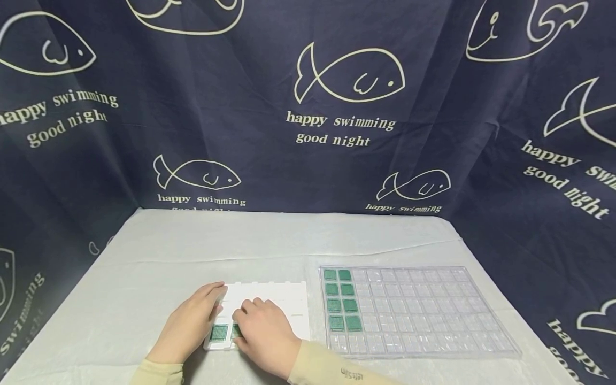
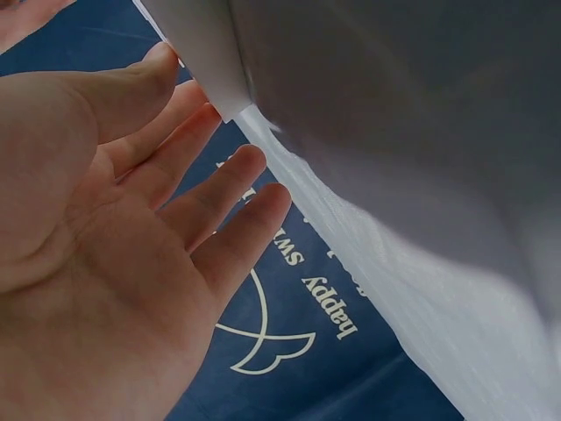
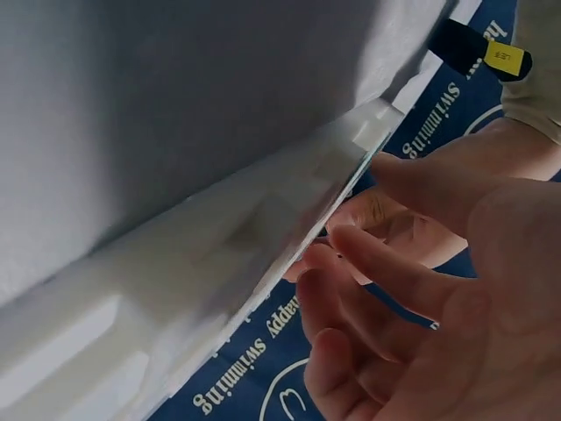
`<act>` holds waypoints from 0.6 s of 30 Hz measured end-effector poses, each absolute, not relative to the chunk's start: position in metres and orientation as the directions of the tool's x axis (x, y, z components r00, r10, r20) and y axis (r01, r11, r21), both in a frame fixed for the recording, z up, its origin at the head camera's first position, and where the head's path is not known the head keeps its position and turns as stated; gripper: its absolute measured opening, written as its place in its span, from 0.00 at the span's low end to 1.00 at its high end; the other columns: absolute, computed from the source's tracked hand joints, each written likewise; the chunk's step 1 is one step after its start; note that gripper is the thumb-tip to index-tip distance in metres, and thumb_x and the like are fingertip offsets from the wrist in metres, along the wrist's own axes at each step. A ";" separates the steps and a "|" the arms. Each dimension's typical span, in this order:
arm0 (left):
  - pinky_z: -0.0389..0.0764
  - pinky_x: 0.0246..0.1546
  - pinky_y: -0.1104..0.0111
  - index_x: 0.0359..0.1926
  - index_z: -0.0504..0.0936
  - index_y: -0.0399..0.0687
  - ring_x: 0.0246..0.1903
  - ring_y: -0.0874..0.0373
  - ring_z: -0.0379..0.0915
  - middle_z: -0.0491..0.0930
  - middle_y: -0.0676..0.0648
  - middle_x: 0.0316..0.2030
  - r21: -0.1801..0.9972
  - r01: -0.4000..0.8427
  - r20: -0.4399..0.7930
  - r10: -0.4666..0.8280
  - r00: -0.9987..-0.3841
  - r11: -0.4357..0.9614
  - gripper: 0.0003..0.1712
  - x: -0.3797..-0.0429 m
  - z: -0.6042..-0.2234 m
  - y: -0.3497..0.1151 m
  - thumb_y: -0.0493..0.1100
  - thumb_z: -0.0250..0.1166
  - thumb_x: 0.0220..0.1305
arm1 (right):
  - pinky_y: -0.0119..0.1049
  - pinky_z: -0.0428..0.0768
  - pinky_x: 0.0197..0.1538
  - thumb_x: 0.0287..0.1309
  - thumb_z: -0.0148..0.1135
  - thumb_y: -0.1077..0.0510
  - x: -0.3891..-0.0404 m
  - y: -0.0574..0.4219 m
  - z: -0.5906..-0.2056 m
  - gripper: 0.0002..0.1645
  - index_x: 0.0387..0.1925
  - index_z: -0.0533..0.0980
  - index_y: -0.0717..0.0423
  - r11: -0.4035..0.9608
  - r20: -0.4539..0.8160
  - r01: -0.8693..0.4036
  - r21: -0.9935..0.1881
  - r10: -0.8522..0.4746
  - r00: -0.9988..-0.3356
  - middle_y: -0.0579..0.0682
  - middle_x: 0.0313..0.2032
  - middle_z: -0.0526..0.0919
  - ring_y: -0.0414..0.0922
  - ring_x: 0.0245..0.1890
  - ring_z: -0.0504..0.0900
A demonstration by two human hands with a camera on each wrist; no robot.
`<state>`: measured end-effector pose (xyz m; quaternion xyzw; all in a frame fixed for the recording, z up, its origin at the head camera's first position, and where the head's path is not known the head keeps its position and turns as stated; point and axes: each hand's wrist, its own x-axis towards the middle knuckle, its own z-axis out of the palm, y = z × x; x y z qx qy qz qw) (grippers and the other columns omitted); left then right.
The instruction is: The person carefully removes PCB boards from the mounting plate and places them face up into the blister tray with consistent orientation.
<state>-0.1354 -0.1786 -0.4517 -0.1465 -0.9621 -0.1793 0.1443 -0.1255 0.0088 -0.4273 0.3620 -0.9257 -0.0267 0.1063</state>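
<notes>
A white tray (image 1: 262,293) lies in front of me, with a green square chip (image 1: 218,332) in its near left slot. Beside it, a second green chip (image 1: 235,331) is partly hidden under my right hand (image 1: 267,334). The thumb and index finger of that hand span this chip at its near and far edges, the other fingers bent. My left hand (image 1: 190,323) rests along the tray's left side. In the left wrist view its fingers (image 2: 241,215) are extended and loosely spread, with the thumb and fingertips right at the tray's edge (image 2: 206,61).
To the right lies a clear plastic tray (image 1: 409,342) with many compartments; several green chips (image 1: 337,306) fill its two left columns. A white cloth (image 1: 216,240) covers the table. Dark blue fabric (image 1: 269,96) with fish drawings hangs around the back and sides.
</notes>
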 end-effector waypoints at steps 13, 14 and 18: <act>0.82 0.56 0.49 0.58 0.82 0.37 0.58 0.43 0.81 0.81 0.42 0.60 0.291 0.327 0.315 0.233 -0.920 0.899 0.23 -0.137 -0.456 -0.178 0.35 0.71 0.62 | 0.25 0.67 0.30 0.56 0.72 0.39 -0.126 0.007 -0.434 0.16 0.38 0.82 0.43 0.733 0.183 -0.659 0.168 -0.680 -0.710 0.37 0.33 0.81 0.34 0.33 0.77; 0.82 0.56 0.49 0.58 0.82 0.37 0.58 0.43 0.81 0.81 0.42 0.60 0.290 0.327 0.315 0.233 -0.920 0.900 0.23 -0.137 -0.456 -0.178 0.35 0.71 0.62 | 0.25 0.67 0.30 0.56 0.72 0.39 -0.125 0.007 -0.434 0.16 0.38 0.82 0.43 0.733 0.184 -0.660 0.166 -0.680 -0.710 0.37 0.33 0.81 0.34 0.33 0.77; 0.83 0.56 0.49 0.58 0.82 0.37 0.58 0.44 0.81 0.82 0.42 0.59 0.290 0.327 0.321 0.230 -0.919 0.899 0.23 -0.137 -0.454 -0.178 0.34 0.71 0.62 | 0.24 0.67 0.31 0.56 0.73 0.40 -0.125 0.007 -0.432 0.16 0.38 0.82 0.43 0.733 0.188 -0.662 0.157 -0.680 -0.709 0.37 0.33 0.81 0.34 0.33 0.77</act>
